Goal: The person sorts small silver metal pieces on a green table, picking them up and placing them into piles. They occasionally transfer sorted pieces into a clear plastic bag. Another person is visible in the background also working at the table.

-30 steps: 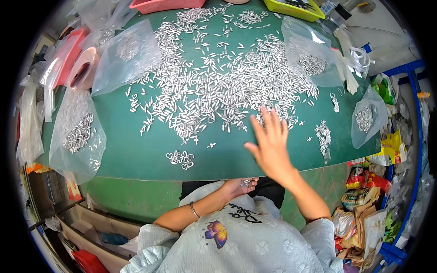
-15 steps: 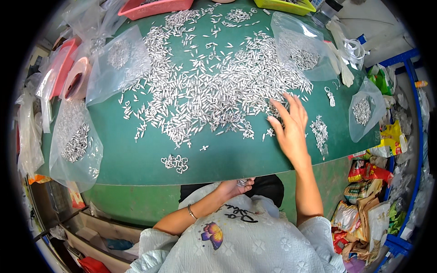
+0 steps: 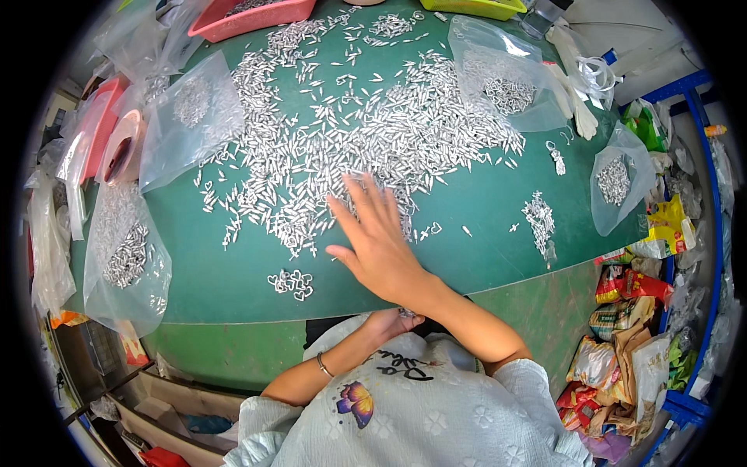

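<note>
My right hand [image 3: 379, 253] lies over the near edge of a wide pile of small silver metal pieces [image 3: 366, 148], many of them slim and pointed. Its fingers are spread and a little blurred at the tips, with nothing seen in them. Curled at the table's front edge, my left hand [image 3: 389, 325] holds a few silver metal pieces [image 3: 406, 313]; the right forearm partly covers it. Left of my right hand is a small group of heart-shaped metal rings [image 3: 292, 285]. A smaller heap of silver pieces [image 3: 538, 222] lies to the right.
Clear plastic bags with silver pieces rest at the left [image 3: 128, 257], upper left [image 3: 191, 117], upper right [image 3: 510, 78] and right [image 3: 618, 183] of the green table [image 3: 467, 272]. Red [image 3: 253, 19] and yellow-green [image 3: 475, 8] trays stand at the back. White gloves [image 3: 574, 97] lie at far right.
My right hand has moved left along the pile's near edge, and its forearm now crosses in front of my left hand. Pieces at the pile's near right have shifted left.
</note>
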A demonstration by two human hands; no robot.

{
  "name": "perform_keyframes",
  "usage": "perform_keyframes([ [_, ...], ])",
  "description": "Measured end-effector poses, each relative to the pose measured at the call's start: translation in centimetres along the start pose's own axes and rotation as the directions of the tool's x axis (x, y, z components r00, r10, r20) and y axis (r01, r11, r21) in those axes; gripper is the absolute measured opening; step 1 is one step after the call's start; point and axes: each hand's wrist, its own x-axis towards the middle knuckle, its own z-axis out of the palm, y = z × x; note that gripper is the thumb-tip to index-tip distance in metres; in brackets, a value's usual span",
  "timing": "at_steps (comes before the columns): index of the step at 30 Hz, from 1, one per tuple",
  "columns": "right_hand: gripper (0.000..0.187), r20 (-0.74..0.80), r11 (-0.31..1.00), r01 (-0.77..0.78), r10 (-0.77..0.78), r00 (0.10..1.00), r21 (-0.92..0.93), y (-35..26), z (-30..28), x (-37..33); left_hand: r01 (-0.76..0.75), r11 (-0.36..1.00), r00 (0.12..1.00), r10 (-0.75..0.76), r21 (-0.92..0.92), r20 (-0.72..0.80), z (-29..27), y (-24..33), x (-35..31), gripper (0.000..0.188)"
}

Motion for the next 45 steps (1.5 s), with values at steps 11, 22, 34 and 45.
perform_keyframes([
  [11,0.02,-0.173,0.959,-0.26,0.239,0.955,-0.112,5.6,-9.2,-6.9,0.01,0.999,0.983,-0.017,0.04,0.182,1.7,0.7,-0.2,0.034],
  [22,0.019,0.065,0.986,0.024,-0.036,0.997,0.168,1.2,-6.7,-10.3,0.096,0.991,0.929,-0.054,-0.097,0.366,3.3,1.5,-1.9,0.049],
  [34,0.02,-0.073,0.957,-0.017,-0.004,0.997,-0.288,1.3,-5.4,-8.4,0.106,0.99,0.945,-0.13,0.095,0.299,3.3,2.2,-3.1,0.044],
  [45,0.021,-0.11,0.964,0.093,-0.124,0.986,-0.248,3.0,-4.9,-3.2,0.147,0.969,0.947,-0.196,0.198,0.255,3.3,3.1,-3.8,0.023],
])
